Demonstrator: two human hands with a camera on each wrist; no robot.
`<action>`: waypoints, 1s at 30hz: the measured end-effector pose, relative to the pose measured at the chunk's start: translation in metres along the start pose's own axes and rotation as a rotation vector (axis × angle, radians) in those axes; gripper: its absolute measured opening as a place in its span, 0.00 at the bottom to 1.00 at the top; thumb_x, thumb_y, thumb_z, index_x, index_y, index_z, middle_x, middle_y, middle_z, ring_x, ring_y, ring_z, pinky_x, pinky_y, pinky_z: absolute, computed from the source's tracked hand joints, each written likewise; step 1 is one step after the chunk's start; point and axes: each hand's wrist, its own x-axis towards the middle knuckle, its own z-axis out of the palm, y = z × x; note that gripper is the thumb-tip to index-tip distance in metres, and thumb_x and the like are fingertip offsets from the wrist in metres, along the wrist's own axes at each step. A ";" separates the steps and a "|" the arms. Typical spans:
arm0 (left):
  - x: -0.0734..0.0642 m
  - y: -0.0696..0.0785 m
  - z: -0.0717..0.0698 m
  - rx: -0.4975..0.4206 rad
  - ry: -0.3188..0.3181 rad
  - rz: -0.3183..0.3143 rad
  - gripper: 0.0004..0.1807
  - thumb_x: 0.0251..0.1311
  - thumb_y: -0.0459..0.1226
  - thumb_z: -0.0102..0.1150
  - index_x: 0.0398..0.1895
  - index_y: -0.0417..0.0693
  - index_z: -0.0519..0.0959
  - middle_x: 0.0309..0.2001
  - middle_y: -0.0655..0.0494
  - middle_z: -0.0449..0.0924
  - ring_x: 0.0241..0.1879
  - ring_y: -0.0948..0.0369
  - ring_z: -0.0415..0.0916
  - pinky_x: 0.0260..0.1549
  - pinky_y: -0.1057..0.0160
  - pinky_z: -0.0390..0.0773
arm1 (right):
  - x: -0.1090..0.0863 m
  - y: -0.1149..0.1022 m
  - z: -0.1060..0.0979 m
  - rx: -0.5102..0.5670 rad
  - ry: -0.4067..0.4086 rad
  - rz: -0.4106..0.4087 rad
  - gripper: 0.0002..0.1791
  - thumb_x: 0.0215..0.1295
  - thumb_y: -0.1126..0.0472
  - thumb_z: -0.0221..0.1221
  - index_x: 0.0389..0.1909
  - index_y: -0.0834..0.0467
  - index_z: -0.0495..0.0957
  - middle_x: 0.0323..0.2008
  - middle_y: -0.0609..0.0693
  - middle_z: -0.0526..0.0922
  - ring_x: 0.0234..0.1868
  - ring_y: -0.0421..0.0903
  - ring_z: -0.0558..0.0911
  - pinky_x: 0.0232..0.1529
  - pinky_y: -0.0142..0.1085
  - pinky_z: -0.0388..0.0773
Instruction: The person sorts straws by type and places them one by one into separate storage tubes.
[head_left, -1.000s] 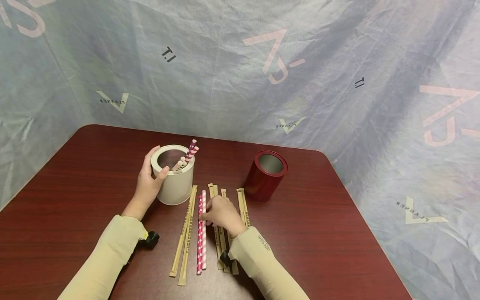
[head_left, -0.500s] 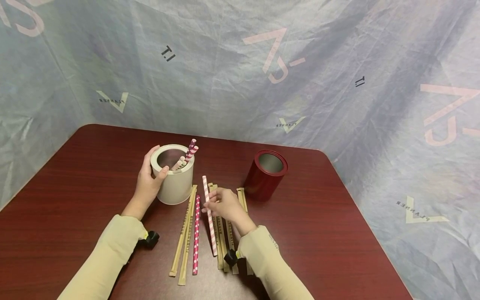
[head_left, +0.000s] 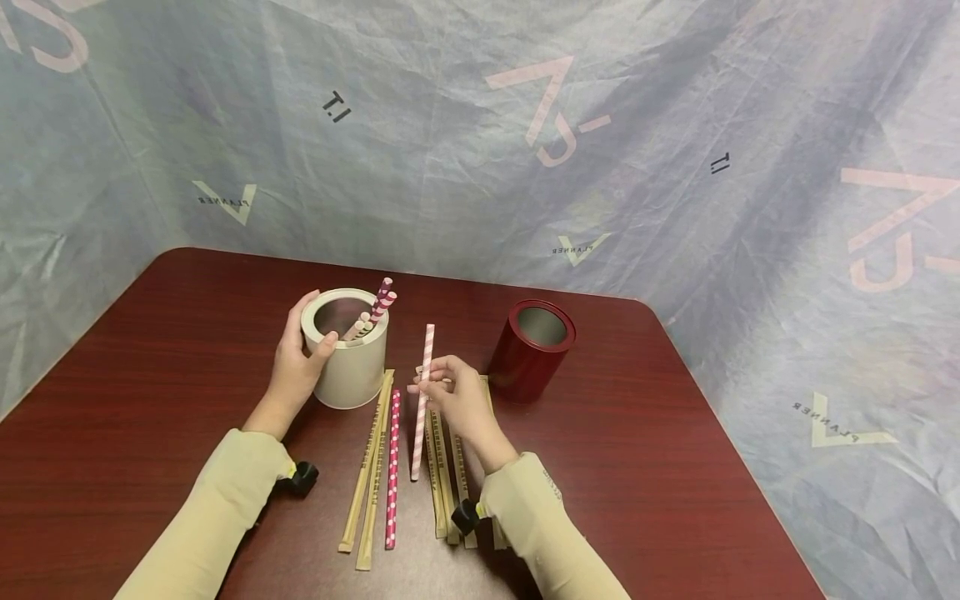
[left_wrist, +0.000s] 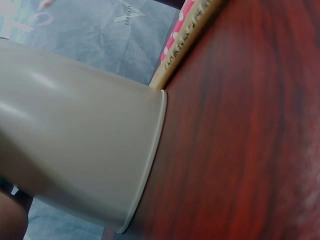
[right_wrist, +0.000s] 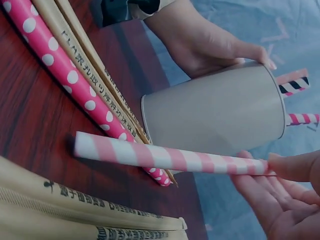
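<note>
My left hand (head_left: 298,367) grips the rim and side of a white can (head_left: 351,375), which stands upright on the table. Several patterned paper straws (head_left: 382,307) lean inside it, against its right rim. Between thumb and fingers of my right hand (head_left: 459,396) is a pink-and-white striped straw (head_left: 422,425), held steeply tilted over the table. In the right wrist view, that striped straw (right_wrist: 165,157) crosses in front of the white can (right_wrist: 215,110), and the thumb pinches it near one end. A hot-pink straw with white dots (head_left: 392,475) lies to the left of my right hand.
Two paper-wrapped straws (head_left: 370,483) lie left of the dotted straw. Several more wrapped straws (head_left: 441,492) are under and beside my right forearm. A dark red can (head_left: 528,354) stands at the right, its visible inside bare. A printed grey cloth (head_left: 450,150) hangs behind the table (head_left: 637,467).
My right hand has picked up the striped straw from beside the dotted one, raised it and moved it away and slightly right. My left hand stays on the white can.
</note>
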 end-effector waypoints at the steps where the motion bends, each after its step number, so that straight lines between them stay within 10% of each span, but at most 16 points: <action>1: 0.000 0.000 0.000 -0.003 0.000 -0.001 0.40 0.55 0.35 0.55 0.74 0.45 0.56 0.70 0.41 0.62 0.57 0.81 0.59 0.57 0.77 0.58 | 0.000 -0.001 0.000 -0.011 0.015 -0.030 0.12 0.65 0.71 0.58 0.48 0.71 0.72 0.45 0.68 0.83 0.45 0.59 0.86 0.39 0.41 0.84; 20: 0.001 -0.003 0.000 0.012 0.001 0.001 0.40 0.55 0.35 0.56 0.74 0.46 0.56 0.70 0.42 0.62 0.57 0.81 0.58 0.57 0.77 0.58 | -0.007 -0.014 0.003 -0.142 0.187 -0.346 0.11 0.61 0.69 0.61 0.45 0.62 0.75 0.42 0.57 0.87 0.45 0.49 0.87 0.47 0.37 0.82; 30: 0.001 -0.002 0.000 0.007 0.001 -0.008 0.40 0.55 0.35 0.55 0.74 0.45 0.55 0.70 0.41 0.62 0.56 0.81 0.59 0.57 0.77 0.58 | -0.008 -0.025 0.002 -0.009 0.255 -0.454 0.11 0.63 0.70 0.59 0.46 0.65 0.74 0.43 0.63 0.85 0.47 0.52 0.86 0.47 0.33 0.82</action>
